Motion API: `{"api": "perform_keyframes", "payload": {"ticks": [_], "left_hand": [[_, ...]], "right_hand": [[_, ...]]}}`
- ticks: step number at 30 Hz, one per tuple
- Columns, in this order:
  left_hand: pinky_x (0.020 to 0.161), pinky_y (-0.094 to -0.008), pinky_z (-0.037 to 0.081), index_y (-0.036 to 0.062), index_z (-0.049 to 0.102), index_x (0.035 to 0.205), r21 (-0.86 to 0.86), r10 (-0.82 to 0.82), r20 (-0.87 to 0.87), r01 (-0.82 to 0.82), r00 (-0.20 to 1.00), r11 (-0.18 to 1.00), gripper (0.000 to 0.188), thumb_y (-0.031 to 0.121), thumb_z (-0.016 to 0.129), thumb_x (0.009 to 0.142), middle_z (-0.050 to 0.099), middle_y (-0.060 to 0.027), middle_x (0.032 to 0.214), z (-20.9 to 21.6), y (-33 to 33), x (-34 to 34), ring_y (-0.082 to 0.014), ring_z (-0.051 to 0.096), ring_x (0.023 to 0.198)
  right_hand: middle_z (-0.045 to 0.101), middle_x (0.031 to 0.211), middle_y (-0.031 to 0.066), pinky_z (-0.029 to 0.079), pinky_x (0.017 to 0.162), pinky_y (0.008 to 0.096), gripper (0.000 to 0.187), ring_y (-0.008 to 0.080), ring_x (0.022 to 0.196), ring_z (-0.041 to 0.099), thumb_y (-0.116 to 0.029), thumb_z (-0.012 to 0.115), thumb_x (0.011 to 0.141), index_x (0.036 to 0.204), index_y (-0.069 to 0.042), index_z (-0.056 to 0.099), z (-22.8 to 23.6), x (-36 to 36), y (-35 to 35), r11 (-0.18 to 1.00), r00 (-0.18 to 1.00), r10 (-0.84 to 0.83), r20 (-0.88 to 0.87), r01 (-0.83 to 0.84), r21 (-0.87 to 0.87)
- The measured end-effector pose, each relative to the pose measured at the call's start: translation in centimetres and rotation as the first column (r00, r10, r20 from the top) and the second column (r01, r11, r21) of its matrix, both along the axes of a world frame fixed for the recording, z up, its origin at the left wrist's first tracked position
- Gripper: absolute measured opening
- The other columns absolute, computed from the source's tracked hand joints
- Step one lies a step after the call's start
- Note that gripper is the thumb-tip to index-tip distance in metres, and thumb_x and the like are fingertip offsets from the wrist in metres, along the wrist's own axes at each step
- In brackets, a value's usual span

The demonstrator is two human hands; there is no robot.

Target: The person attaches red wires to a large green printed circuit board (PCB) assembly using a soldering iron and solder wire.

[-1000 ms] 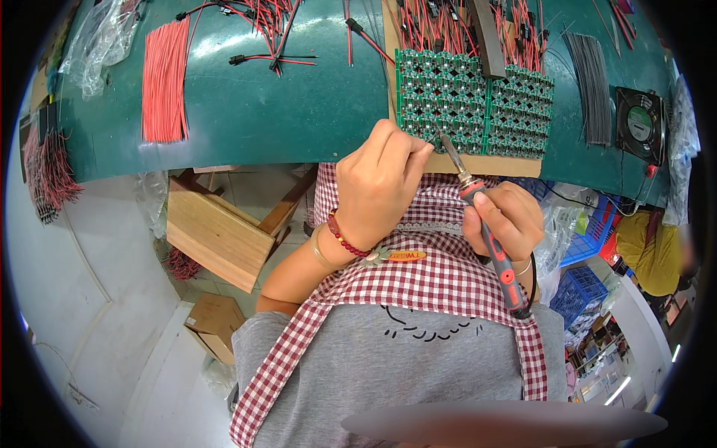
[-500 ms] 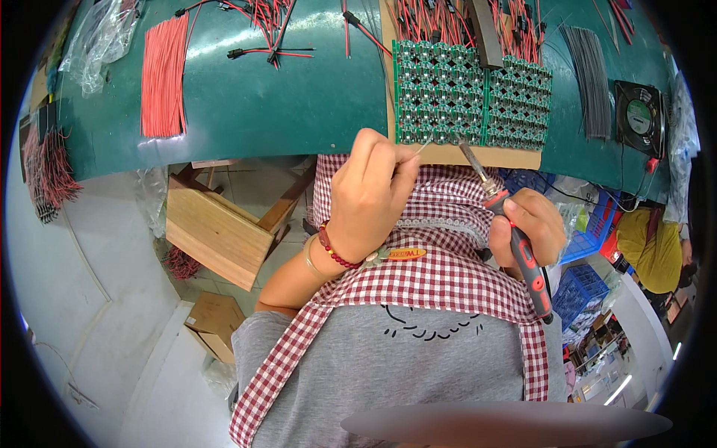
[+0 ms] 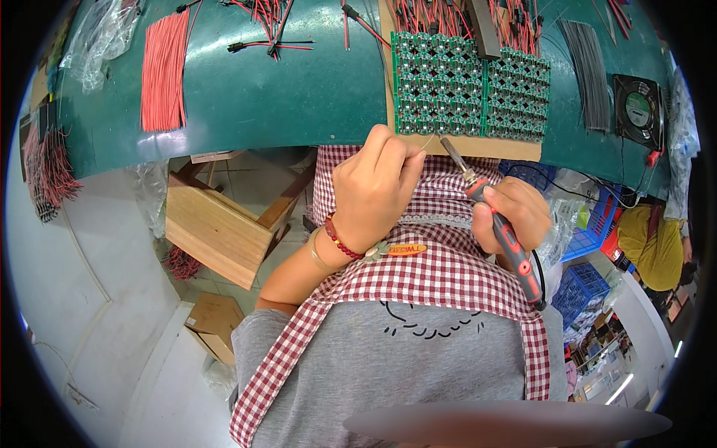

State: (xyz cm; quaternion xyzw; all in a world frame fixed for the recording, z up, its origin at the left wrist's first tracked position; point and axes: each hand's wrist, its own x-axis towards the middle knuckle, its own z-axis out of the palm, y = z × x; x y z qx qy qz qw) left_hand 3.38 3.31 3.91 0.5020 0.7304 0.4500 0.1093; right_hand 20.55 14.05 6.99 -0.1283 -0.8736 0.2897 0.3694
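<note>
My left hand (image 3: 376, 183) is closed in a pinch on a thin strand of solder wire (image 3: 428, 142), whose end points toward the front edge of the green circuit boards (image 3: 441, 89). In my right hand (image 3: 515, 216) is a red and grey soldering iron (image 3: 508, 243), gripped like a pen. Its metal tip lies close to the boards' lower edge, near the solder's end; whether it touches them I cannot tell. The boards lie in a grid on a brown cardboard sheet (image 3: 515, 151). Red and black wires with connectors (image 3: 429, 16) lie along their far side.
A dark bar (image 3: 484, 30) lies across the wires and boards. Bundles of red wires (image 3: 164, 71) and grey wires (image 3: 586, 75) lie on the green table (image 3: 299, 104). A black fan (image 3: 638, 110) stands at the right. A wooden stool (image 3: 216, 228) is below the table's left side.
My right hand has moved left with the soldering iron, bringing its tip nearer the solder wire. My left hand has shifted slightly and still pinches the solder. The table view has moved up a little.
</note>
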Motion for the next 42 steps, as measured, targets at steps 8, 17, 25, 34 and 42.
{"api": "perform_keyframes", "payload": {"ticks": [8,17,25,34,42], "left_hand": [[0.046,-0.029,0.045,0.0027,0.059,0.08,0.001,0.004,-0.011,-0.004,1.0,1.0,0.015,-0.001,0.074,0.077,0.056,-0.0064,0.075,-0.1,0.2,0.0,-0.0178,0.057,0.054],[0.05,-0.0294,0.046,0.0015,0.062,0.084,0.062,0.03,0.018,-0.031,0.999,0.998,0.013,-0.004,0.072,0.078,0.056,-0.0087,0.081,0.1,0.5,0.2,-0.0191,0.059,0.06],[0.047,-0.0276,0.043,0.0022,0.061,0.083,0.045,0.005,0.059,-0.007,0.998,0.999,0.015,-0.005,0.072,0.076,0.054,-0.007,0.078,0.5,0.1,0.8,-0.0151,0.053,0.054],[0.046,-0.0293,0.045,0.0038,0.061,0.081,0.029,0.007,-0.04,-0.005,0.999,1.0,0.015,-0.002,0.073,0.076,0.057,-0.0066,0.078,0.1,0.7,0.7,-0.0182,0.057,0.054],[0.047,-0.0298,0.045,0.0036,0.061,0.082,0.015,-0.018,-0.045,0.019,0.999,1.0,0.014,-0.002,0.073,0.076,0.057,-0.0073,0.079,0.4,1.0,0.7,-0.0198,0.058,0.056]], "right_hand": [[0.059,0.069,0.0093,0.046,0.045,0.0312,0.025,0.023,0.052,0.058,0.001,0.073,0.07,0.093,0.001,0.064,0.4,0.1,-0.2,0.999,0.997,0.038,0.072,-0.04,0.032],[0.062,0.071,0.0116,0.047,0.046,0.0309,0.026,0.0232,0.054,0.061,0.0,0.075,0.07,0.093,0.002,0.064,2.2,0.1,-0.3,0.999,0.993,0.033,0.113,-0.032,-0.005],[0.059,0.059,0.0117,0.045,0.042,0.0309,0.019,0.0221,0.045,0.057,-0.001,0.068,0.072,0.089,0.004,0.062,1.8,0.8,0.1,0.998,0.999,-0.054,0.005,0.054,0.016],[0.058,0.059,0.0108,0.047,0.043,0.0313,0.02,0.0227,0.045,0.057,0.0,0.068,0.072,0.09,0.003,0.061,0.5,0.2,0.2,0.998,0.998,-0.06,-0.014,0.06,0.002],[0.059,0.06,0.0108,0.047,0.044,0.0316,0.019,0.0233,0.047,0.059,-0.001,0.069,0.071,0.089,0.002,0.062,0.7,0.4,0.2,0.998,0.997,-0.06,0.039,0.06,0.004]]}}
